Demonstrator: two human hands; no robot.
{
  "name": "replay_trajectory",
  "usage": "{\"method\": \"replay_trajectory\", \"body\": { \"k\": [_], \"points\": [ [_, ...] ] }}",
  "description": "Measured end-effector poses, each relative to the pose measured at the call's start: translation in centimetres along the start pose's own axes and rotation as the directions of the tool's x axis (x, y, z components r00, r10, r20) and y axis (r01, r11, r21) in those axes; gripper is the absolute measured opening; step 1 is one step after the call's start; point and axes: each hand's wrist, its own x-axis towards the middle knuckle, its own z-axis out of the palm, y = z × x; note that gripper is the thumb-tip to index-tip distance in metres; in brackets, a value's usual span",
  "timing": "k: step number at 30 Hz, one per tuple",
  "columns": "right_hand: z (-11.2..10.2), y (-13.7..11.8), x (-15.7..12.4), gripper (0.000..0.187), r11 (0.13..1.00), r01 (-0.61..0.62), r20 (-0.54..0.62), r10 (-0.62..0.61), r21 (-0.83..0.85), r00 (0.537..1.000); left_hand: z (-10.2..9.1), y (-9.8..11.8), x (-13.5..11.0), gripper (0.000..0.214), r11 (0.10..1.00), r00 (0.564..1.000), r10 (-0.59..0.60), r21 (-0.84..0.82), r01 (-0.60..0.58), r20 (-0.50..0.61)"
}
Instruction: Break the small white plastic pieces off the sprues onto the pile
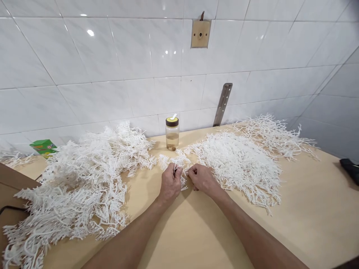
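Note:
My left hand [170, 182] is closed around a white frilly branched piece [181, 161], which looks like a plastic sprig. Something dark shows by its thumb, too small to name. Just to the right, my right hand [202, 180] pinches with thumb and forefinger at the sprig's edge; what lies between those fingertips is hidden. A large heap of feathery white sprigs [84, 186] spreads to the left of my hands. On the right lies a flatter pile of thinner white pieces [241, 164], close to my right hand.
A clear jar [172, 138] with a dark-rimmed yellow lid stands behind my hands, partly filled with liquid. Looser white branches [275, 134] lie at the back right. A metal strip [223, 104] leans on the tiled wall. A green box [43, 148] and a black object [350, 170] sit at the sides.

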Motion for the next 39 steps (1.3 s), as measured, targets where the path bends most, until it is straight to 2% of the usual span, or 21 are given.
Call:
{"method": "replay_trajectory", "body": {
  "k": [2,4,7,9,11,14,17,20,26,32,36,39],
  "points": [
    [-0.3,0.7,0.4,0.012,0.999,-0.005,-0.060,0.007,0.032,0.998,0.0,-0.1,0.2,0.027,0.994,0.998,-0.057,-0.090,0.060,0.032],
    [-1.0,1.3,0.7,0.013,1.000,0.020,-0.169,-0.019,0.003,0.985,-0.1,-0.2,0.5,0.027,0.980,0.992,-0.110,-0.162,0.118,0.061],
    [-2.2,1.7,1.0,0.013,0.992,0.023,-0.377,-0.070,-0.127,0.923,-0.2,-0.2,0.8,0.028,0.963,0.987,-0.151,-0.217,0.161,0.059],
    [-2.7,1.6,0.9,0.016,0.986,0.039,-0.443,-0.109,-0.163,0.890,-0.2,-0.1,0.8,0.028,0.957,0.985,-0.162,-0.236,0.169,0.051],
    [-2.8,1.1,0.6,0.024,0.984,0.087,-0.416,-0.144,-0.154,0.898,-0.2,-0.2,0.8,0.028,0.957,0.986,-0.159,-0.239,0.167,0.051],
    [-2.4,0.0,-0.1,0.036,0.986,0.150,-0.212,-0.162,-0.072,0.964,-0.1,-0.3,0.7,0.027,0.959,0.988,-0.143,-0.239,0.152,0.055],
    [-1.9,-1.0,-0.9,0.034,0.988,0.151,-0.013,-0.151,0.024,0.988,0.0,-0.5,0.8,0.025,0.965,0.991,-0.128,-0.225,0.134,0.039],
    [-1.6,-1.4,-1.1,0.028,0.988,0.141,0.049,-0.144,0.062,0.988,0.1,-0.4,0.8,0.025,0.972,0.992,-0.123,-0.197,0.125,0.021],
    [-1.0,-1.0,-0.8,0.022,0.989,0.141,0.015,-0.142,0.041,0.990,0.0,-0.3,0.7,0.023,0.976,0.990,-0.133,-0.170,0.138,0.042],
    [0.2,-1.5,-0.4,0.012,0.998,0.022,-0.033,-0.020,0.052,0.999,0.0,-0.6,0.6,0.023,0.978,0.993,-0.116,-0.174,0.114,-0.001],
    [1.5,-2.0,-0.3,0.009,0.984,0.122,-0.221,-0.149,-0.131,0.964,-0.1,-0.3,0.4,0.023,0.983,0.996,-0.088,-0.162,0.083,-0.022],
    [1.9,-1.9,-0.2,0.007,0.958,0.138,-0.286,-0.209,-0.251,0.935,-0.3,-0.1,0.3,0.024,0.986,0.997,-0.061,-0.158,0.052,-0.052]
  ]
}}
